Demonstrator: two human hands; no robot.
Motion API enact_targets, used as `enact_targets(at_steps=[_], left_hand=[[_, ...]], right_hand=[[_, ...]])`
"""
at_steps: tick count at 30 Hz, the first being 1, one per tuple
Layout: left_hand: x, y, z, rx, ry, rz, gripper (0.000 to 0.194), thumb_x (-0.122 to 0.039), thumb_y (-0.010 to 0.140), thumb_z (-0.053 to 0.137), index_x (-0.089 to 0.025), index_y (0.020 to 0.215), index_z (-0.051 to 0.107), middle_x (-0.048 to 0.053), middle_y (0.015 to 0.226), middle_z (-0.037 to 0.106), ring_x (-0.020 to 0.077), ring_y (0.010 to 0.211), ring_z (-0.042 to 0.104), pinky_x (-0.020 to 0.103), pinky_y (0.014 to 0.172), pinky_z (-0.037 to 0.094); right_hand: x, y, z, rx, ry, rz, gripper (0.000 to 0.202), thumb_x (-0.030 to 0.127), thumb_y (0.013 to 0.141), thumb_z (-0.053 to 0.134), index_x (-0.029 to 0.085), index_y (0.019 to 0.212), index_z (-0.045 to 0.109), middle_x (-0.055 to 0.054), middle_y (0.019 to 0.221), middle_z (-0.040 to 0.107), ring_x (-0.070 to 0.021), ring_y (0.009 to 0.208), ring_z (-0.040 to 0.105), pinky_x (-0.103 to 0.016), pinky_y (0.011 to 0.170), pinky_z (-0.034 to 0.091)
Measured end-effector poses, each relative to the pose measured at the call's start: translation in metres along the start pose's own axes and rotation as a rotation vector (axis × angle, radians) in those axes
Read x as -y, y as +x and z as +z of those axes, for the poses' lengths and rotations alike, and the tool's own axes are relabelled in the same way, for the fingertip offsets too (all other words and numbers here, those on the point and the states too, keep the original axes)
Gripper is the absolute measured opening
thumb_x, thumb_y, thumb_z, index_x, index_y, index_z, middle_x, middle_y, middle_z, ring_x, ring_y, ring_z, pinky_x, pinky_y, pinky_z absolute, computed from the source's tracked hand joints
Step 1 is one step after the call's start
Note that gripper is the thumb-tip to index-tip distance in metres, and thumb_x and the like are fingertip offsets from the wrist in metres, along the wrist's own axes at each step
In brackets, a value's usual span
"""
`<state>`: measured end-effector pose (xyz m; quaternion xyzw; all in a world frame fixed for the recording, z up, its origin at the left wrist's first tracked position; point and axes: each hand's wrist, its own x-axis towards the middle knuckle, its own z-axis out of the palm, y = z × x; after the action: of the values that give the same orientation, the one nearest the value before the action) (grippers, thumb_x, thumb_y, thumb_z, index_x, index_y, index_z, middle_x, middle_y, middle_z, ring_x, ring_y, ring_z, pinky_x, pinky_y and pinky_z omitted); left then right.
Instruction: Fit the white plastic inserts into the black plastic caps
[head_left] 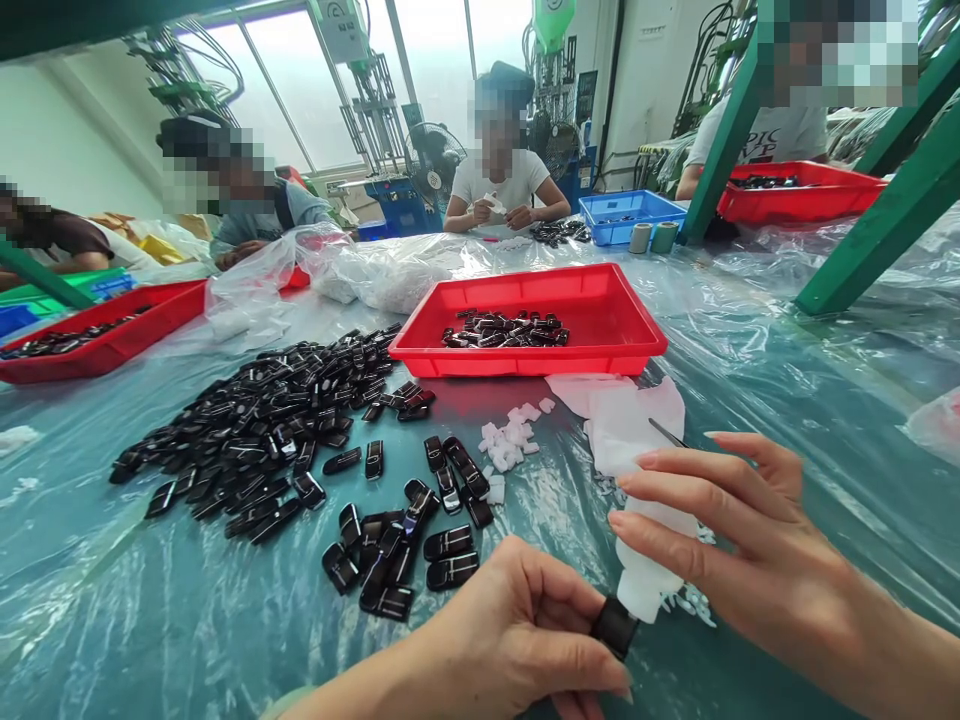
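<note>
My left hand [536,635] is closed, with a small black clip-like piece [615,627] pinched at its fingertips, near the bottom centre. Close on its right, my right hand [720,510] curves its fingers over a white bottle-like object [649,570]; its thumb is hidden. The narrow lower end of this object meets the black piece. A thin dark pointed tool [665,432] shows just beyond my right fingertips, beside a crumpled white sheet [626,425]. Left of my hands lie loose black pieces [390,555], and behind them a large pile of them [262,420].
A red tray [529,365] with black pieces stands ahead, with small white pieces [510,440] before it. Another red tray [112,345] is at left. Plastic film covers the table [187,610]. People sit across it, and green posts [885,215] rise at right.
</note>
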<state>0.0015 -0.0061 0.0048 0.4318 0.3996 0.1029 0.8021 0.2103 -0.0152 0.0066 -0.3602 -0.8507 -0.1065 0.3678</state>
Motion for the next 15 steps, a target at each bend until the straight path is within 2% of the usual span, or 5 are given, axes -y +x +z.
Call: enact_targets(at_steps=[7,15], left_hand=[[0.0008,0.0002,0.0001,0.005,0.008,-0.002,0.016,-0.023,0.061,0.071,-0.008,0.067,0.068,0.001,0.056,0.06,0.0074,0.047,0.057,0.014,0.046,0.046],[0.0023,0.0007,0.0003,0.009,0.018,-0.004,0.018,-0.024,0.062,0.072,-0.008,0.069,0.068,0.001,0.055,0.06,0.0075,0.048,0.057,0.014,0.046,0.046]], right_hand=[[0.0006,0.0013,0.0017,-0.002,-0.016,0.022,0.029,0.011,0.09,0.04,0.026,0.09,0.064,-0.001,0.098,0.066,-0.0172,0.103,0.055,-0.042,0.093,0.028],[0.0028,0.0019,0.0017,0.009,-0.028,0.026,0.028,0.012,0.091,0.039,0.024,0.094,0.064,-0.003,0.099,0.066,-0.0191,0.102,0.055,-0.043,0.091,0.028]])
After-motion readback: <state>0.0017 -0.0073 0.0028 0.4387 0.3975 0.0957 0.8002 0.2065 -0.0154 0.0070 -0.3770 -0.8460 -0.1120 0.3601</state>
